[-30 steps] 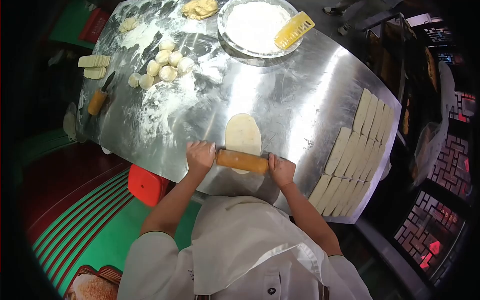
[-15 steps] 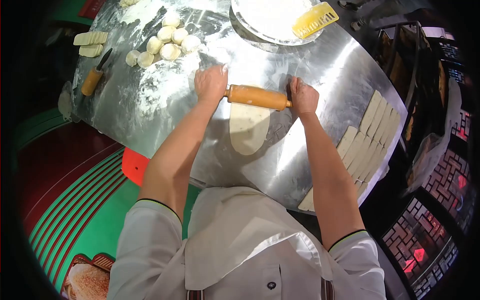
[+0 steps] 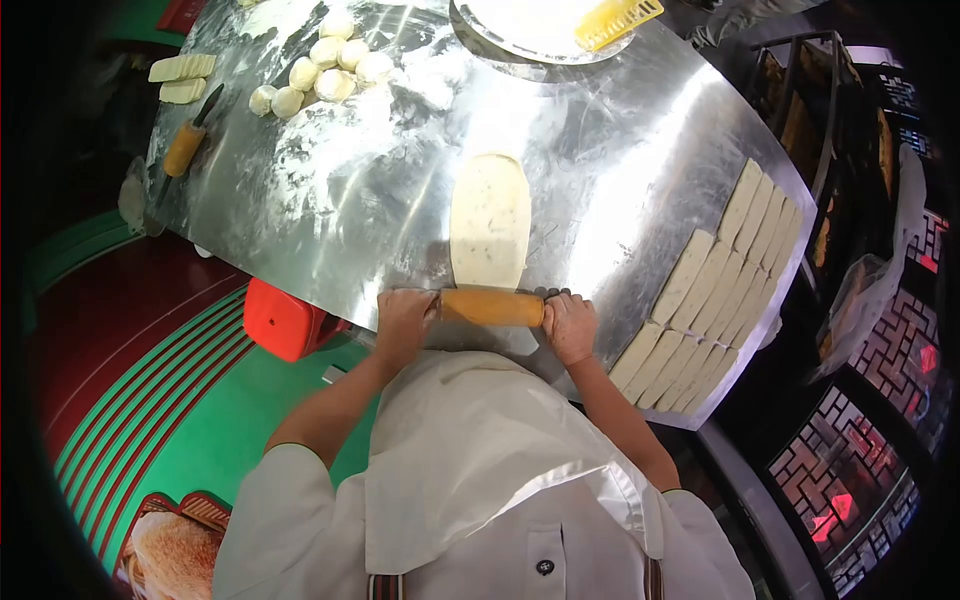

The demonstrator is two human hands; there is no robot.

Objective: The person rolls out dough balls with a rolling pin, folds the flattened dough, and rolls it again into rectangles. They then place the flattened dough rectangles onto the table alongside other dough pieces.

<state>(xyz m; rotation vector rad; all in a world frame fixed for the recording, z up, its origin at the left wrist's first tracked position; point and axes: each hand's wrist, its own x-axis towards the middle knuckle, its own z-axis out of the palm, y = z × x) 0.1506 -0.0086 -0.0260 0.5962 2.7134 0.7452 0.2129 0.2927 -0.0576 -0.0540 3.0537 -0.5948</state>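
Note:
My left hand (image 3: 404,322) is closed round the left handle of a wooden rolling pin (image 3: 491,307). On the pin's right handle, my right hand (image 3: 570,328) is closed too. The pin lies level across the near end of a long oval sheet of flattened dough (image 3: 490,215), close to the table's front edge. Beyond the pin the dough stretches away over the steel table (image 3: 400,215). Several round dough balls (image 3: 335,84) sit in scattered flour at the far left.
A second rolling pin (image 3: 183,150) and cut dough pieces (image 3: 181,68) are at the left. Rows of dough strips (image 3: 715,295) lie on a board at the right. A floury basin (image 3: 540,25) with a yellow scraper (image 3: 617,22) stands at the back. A red stool (image 3: 280,320) is below.
Both hands have drawn the rolling pin toward my body, from the far part of the dough to its near end. More of the dough's far part now shows.

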